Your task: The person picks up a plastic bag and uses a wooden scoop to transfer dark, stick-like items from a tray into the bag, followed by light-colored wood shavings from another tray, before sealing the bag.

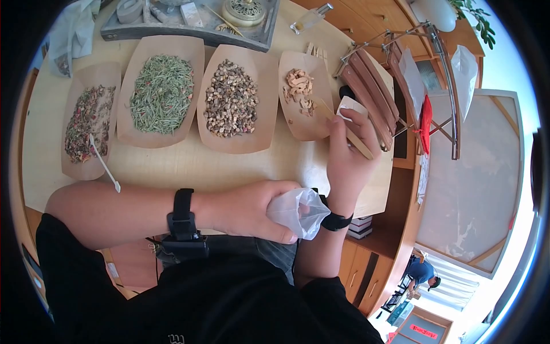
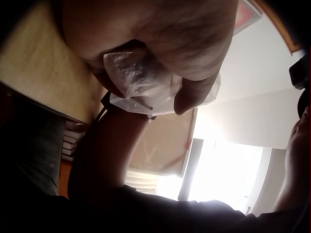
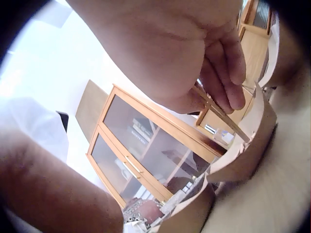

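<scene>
My left hand point(image 1: 252, 209) grips a small clear plastic bag point(image 1: 303, 213), its fingers and thumb curled round it. The bag's mouth gapes toward the right wrist in the head view. With my right hand point(image 1: 356, 163) I hold a slim flat wooden tool point(image 1: 361, 147), pinched by the fingers. In the right wrist view the tool's tip point(image 3: 245, 137) reaches down into a paper tray point(image 3: 257, 150). That rightmost tray bears pale tan dried slices point(image 1: 299, 83).
Other paper trays hold brown chopped pieces point(image 1: 232, 100), green needle-like leaves point(image 1: 162, 94) and a mixed dried blend point(image 1: 86, 126) with a white stick point(image 1: 105, 163). A grey tray point(image 1: 189, 35) stands behind. Brown slats point(image 1: 369, 94) on a metal-framed rack stand right.
</scene>
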Motion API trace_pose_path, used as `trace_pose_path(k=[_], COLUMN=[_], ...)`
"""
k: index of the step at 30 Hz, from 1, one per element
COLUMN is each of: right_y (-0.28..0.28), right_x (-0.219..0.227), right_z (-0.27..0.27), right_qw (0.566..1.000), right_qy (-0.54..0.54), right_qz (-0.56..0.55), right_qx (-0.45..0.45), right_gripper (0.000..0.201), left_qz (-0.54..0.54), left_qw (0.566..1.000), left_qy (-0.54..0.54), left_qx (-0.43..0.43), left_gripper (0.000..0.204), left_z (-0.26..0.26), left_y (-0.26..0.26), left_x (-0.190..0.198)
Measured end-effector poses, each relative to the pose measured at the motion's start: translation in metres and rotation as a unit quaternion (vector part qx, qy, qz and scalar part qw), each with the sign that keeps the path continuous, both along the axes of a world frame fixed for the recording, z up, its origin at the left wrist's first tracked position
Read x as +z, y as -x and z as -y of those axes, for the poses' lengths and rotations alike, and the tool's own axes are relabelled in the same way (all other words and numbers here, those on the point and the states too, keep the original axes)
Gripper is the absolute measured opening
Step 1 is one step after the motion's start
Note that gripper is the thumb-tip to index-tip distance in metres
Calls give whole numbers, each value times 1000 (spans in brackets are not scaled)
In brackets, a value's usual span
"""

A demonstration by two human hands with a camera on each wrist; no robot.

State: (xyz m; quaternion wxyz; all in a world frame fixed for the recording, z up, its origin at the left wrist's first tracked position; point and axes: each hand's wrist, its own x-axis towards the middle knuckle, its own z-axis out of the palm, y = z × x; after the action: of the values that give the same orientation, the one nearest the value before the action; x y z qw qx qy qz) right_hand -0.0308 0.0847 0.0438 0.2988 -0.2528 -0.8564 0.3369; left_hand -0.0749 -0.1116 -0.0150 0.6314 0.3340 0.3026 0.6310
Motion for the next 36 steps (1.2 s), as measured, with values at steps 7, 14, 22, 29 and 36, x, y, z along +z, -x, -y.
trace_pose_path(k=[7, 14, 22, 29, 36], right_y=[-13, -14, -12, -6, -6], right_x=[5, 10, 5, 2, 7], right_z=[-15, -16, -28, -31, -26], right_qw=[997, 993, 994, 995, 998], right_qy=[-45, -36, -6, 58, 21], right_qz=[15, 93, 79, 56, 27], right_qx=[66, 68, 73, 57, 53], right_gripper=[22, 21, 20, 20, 16], left_qz=[23, 17, 5, 18, 29], left_qw=[1000, 1000, 1000, 1000, 999], left_qy=[-2, 3, 2, -1, -4], left_qx=[14, 12, 17, 19, 15], left_gripper=[62, 61, 59, 59, 60], left_z=[-1, -1, -1, -1, -1], left_y=[-3, -2, -1, -2, -3], left_x=[-2, -3, -1, -3, -6])
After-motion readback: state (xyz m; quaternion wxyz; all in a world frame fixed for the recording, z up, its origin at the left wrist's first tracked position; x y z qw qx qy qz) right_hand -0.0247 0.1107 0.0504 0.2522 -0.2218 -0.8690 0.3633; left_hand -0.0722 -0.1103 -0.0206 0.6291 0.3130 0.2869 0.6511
